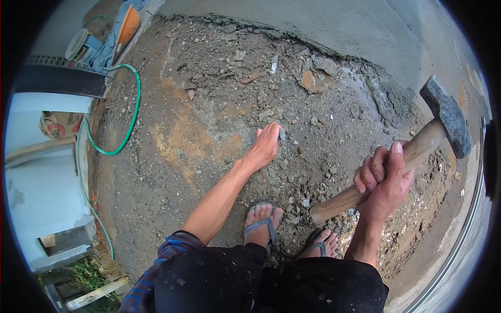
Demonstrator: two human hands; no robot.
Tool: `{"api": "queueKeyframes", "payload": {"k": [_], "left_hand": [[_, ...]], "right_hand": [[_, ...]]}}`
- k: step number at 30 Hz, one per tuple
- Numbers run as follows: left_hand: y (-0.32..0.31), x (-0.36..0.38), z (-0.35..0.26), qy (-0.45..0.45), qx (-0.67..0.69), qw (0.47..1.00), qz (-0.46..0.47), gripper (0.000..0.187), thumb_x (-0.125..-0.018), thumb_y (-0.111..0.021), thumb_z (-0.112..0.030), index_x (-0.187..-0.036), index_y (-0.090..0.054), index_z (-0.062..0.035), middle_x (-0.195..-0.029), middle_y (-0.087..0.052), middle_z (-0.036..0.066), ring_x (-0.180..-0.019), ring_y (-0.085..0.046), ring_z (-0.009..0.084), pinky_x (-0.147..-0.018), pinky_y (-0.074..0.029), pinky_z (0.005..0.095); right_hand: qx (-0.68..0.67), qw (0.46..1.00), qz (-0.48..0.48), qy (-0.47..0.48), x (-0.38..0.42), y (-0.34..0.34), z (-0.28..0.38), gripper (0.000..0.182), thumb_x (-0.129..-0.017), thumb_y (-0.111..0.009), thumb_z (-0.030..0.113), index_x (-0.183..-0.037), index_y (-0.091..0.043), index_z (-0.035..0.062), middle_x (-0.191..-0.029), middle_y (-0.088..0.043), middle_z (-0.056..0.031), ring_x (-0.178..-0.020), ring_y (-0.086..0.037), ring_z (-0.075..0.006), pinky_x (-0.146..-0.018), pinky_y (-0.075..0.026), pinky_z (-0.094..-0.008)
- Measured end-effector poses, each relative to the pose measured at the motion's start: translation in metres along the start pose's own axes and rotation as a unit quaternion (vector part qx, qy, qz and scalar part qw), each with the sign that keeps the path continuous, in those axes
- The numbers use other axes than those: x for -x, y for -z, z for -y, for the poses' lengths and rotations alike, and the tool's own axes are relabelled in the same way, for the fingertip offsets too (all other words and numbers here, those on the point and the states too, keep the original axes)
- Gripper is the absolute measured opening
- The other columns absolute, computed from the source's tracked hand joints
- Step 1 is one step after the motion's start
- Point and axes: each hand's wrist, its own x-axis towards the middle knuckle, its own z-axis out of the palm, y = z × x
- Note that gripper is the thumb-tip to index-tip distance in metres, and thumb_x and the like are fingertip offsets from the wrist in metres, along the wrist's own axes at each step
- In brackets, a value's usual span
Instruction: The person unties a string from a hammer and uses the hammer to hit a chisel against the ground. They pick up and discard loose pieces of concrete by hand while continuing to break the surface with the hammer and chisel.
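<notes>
My right hand (383, 180) is closed round the wooden handle of a sledgehammer (417, 143). Its worn grey steel head is raised at the right, well off the ground, and the handle's butt end points down toward my feet. Over the rubble in the middle, my left hand (265, 146) is closed, its fingers wrapped round a small grey blocky piece (282, 134). Only the end of that piece sticks out past the fingers; the rest is hidden. Broken concrete rubble (313, 125) and soil lie beneath both hands.
Smooth grey concrete (334, 21) with a ragged edge spans the top. Flat broken slabs (315, 78) lie near that edge. A green hose (138, 99) curls at the left, near an orange hard hat (128, 26) and a white bucket (83, 47). My sandalled feet (261, 221) stand on the rubble.
</notes>
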Motion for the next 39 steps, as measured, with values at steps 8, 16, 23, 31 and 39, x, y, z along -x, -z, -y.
{"api": "queueKeyframes", "payload": {"k": [8, 16, 23, 31, 39], "left_hand": [[-0.001, -0.008, 0.004, -0.013, -0.022, 1.0, 0.001, 0.03, -0.085, -0.05, 0.004, -0.113, -0.041, -0.0012, -0.109, -0.046, 0.017, -0.111, -0.048, 0.0342, -0.096, -0.035, 0.0524], [-0.007, 0.0, 0.01, -0.024, -0.016, 0.999, -0.022, 0.032, -0.083, -0.051, 0.005, -0.112, -0.042, -0.0029, -0.108, -0.047, 0.016, -0.107, -0.049, 0.035, -0.09, -0.035, 0.0468], [-0.011, -0.001, 0.015, -0.035, -0.038, 0.998, -0.019, 0.034, -0.08, -0.051, 0.007, -0.111, -0.043, -0.0029, -0.106, -0.047, 0.016, -0.107, -0.049, 0.0348, -0.087, -0.036, 0.0474], [-0.009, 0.001, 0.014, -0.032, -0.036, 0.999, -0.019, 0.032, -0.082, -0.052, 0.003, -0.112, -0.044, -0.0026, -0.106, -0.047, 0.017, -0.104, -0.049, 0.0348, -0.088, -0.034, 0.0444], [-0.008, -0.003, 0.014, -0.037, -0.034, 0.999, -0.007, 0.038, -0.079, -0.053, 0.007, -0.115, -0.043, -0.0025, -0.109, -0.048, 0.017, -0.11, -0.05, 0.0362, -0.091, -0.036, 0.0503]], "right_hand": [[0.189, 0.889, 0.138, -0.395, 0.034, 0.05, -0.116, 0.011, -0.098, -0.055, 0.012, -0.1, -0.047, 0.0058, -0.065, -0.047, 0.0007, -0.046, -0.044, -0.0079, -0.038, -0.036, -0.0258], [-0.013, 0.998, -0.031, 0.051, -0.022, 0.013, 0.019, 0.017, -0.103, -0.052, 0.02, -0.096, -0.043, 0.0088, -0.058, -0.035, 0.0052, -0.042, -0.032, -0.0027, -0.035, -0.028, -0.0204], [0.177, 0.91, 0.066, -0.368, 0.051, 0.027, -0.151, 0.012, -0.097, -0.056, 0.01, -0.095, -0.045, 0.0069, -0.062, -0.045, 0.001, -0.045, -0.044, -0.0087, -0.039, -0.037, -0.0262], [0.047, 0.998, -0.032, -0.036, -0.015, 0.021, 0.009, 0.019, -0.101, -0.056, 0.021, -0.095, -0.042, 0.0085, -0.059, -0.038, 0.0038, -0.042, -0.033, -0.0031, -0.034, -0.028, -0.0217], [0.161, 0.897, 0.058, -0.408, 0.053, 0.03, -0.157, 0.014, -0.097, -0.057, 0.012, -0.101, -0.044, 0.0068, -0.062, -0.046, -0.0002, -0.044, -0.044, -0.0098, -0.037, -0.037, -0.0264]]}}
